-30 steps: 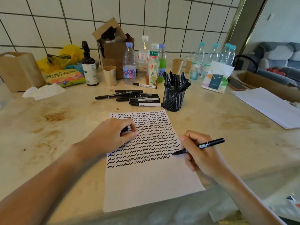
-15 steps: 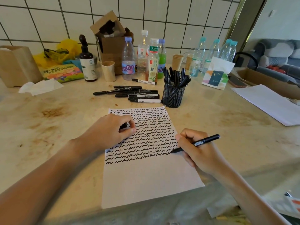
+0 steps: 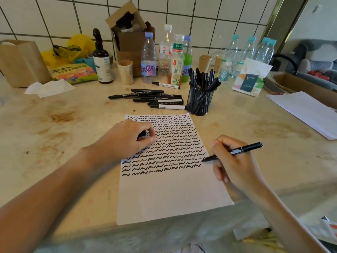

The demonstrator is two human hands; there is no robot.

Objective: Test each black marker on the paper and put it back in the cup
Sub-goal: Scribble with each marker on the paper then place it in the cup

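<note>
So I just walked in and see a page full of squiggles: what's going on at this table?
A person is testing black markers. The right hand holds an uncapped marker with its tip at the right edge of the paper, by the lower squiggle rows. The left hand rests on the sheet, pinching something small and black, probably the cap. More markers stand in the mesh cup; others lie in a loose pile beside it.

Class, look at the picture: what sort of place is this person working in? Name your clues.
Probably a home kitchen counter: a white tiled wall, a stained beige stone countertop crowded with plastic drink bottles, and a grey sofa beyond.
</note>
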